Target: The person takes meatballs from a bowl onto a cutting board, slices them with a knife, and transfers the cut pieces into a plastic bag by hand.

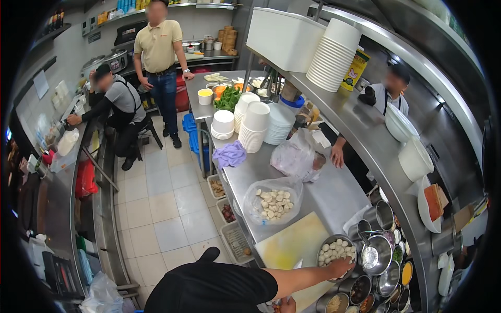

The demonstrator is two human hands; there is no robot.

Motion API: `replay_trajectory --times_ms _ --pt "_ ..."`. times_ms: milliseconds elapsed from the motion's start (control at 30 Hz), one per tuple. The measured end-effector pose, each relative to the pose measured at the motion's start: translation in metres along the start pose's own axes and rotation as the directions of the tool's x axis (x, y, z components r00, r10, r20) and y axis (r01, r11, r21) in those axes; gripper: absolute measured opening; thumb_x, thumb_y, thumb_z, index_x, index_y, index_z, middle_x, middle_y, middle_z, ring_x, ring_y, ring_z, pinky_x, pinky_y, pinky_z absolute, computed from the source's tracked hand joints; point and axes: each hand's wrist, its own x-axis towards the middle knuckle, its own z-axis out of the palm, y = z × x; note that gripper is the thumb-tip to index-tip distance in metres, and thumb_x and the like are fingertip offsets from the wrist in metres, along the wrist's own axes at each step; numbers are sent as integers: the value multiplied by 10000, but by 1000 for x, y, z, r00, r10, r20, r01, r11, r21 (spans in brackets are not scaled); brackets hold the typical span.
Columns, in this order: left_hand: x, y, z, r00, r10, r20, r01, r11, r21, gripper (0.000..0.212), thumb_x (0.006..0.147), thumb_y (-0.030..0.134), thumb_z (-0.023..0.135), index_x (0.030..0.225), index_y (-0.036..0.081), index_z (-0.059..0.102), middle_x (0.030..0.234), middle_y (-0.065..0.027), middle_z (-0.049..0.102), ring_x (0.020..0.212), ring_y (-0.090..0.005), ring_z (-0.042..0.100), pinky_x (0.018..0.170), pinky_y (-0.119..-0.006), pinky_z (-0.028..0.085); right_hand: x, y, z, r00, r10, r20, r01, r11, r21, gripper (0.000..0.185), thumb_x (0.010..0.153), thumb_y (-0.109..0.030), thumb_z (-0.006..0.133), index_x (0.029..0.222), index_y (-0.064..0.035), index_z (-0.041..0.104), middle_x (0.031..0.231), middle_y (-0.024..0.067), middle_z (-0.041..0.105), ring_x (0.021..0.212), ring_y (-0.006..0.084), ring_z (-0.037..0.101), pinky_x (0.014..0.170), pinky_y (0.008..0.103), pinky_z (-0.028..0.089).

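My left hand (pixel 341 268) reaches into a round metal bowl (pixel 319 250) of pale, whole balls (pixel 332 250), and its fingers touch those at the near side. Whether it grips one is hidden. At the bottom edge, my right hand (pixel 289 305) is partly cut off, its fingers curled; what it holds is unclear. Under my left forearm lies a stained cutting board (pixel 291 238), with a pale pointed edge, possibly a knife blade (pixel 298 264), showing beside the arm. Beyond the board, an open clear plastic bag (pixel 250 203) holds many cut pale pieces (pixel 274 203).
Metal pots and bowls of ingredients (pixel 375 256) crowd the right side. Further off are another plastic bag (pixel 293 152), a purple cloth (pixel 229 153) and stacked white bowls (pixel 254 125). A steel shelf (pixel 352 113) overhangs the counter. A person's hand (pixel 337 155) rests across it; two others are left.
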Motion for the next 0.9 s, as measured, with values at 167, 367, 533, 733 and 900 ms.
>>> replay_trajectory --times_ms 167,367,533,733,900 --pt "12 0 12 998 -56 -26 57 997 50 227 876 141 564 1090 122 637 1032 -180 617 908 -367 658 778 -480 544 1 -2 1 999 -38 -19 36 998 -58 464 1031 -407 516 998 41 635 710 100 629 546 186 561 483 339 453" --pt "23 1 24 985 -111 133 85 978 190 191 806 106 628 988 109 684 962 -171 675 922 -327 684 780 -450 555 21 38 -17 976 214 38 -207 968 -140 389 1037 -347 524 1012 26 629 691 70 602 516 155 534 451 303 426" --pt "21 -29 14 989 -128 75 122 990 76 272 739 88 689 1008 107 663 962 -163 679 943 -335 682 804 -454 545 12 9 -6 978 200 54 -194 976 -94 386 1038 -335 522 1068 37 619 710 84 609 533 169 548 463 315 443" --pt "-35 -21 -70 999 -15 -31 2 920 -393 418 841 170 709 1240 130 592 1148 -118 622 1056 -344 622 863 -439 513 18 49 -20 991 -135 6 127 909 -398 462 1033 -350 532 1199 78 588 887 159 652 684 267 619 579 369 530" --pt "-127 -69 -122 967 -109 -232 14 925 -379 328 851 177 706 1155 126 596 1102 -87 614 1060 -318 603 875 -440 500 23 55 -20 984 178 20 -178 984 10 491 1025 -354 558 1222 96 573 922 158 661 710 271 622 595 371 537"
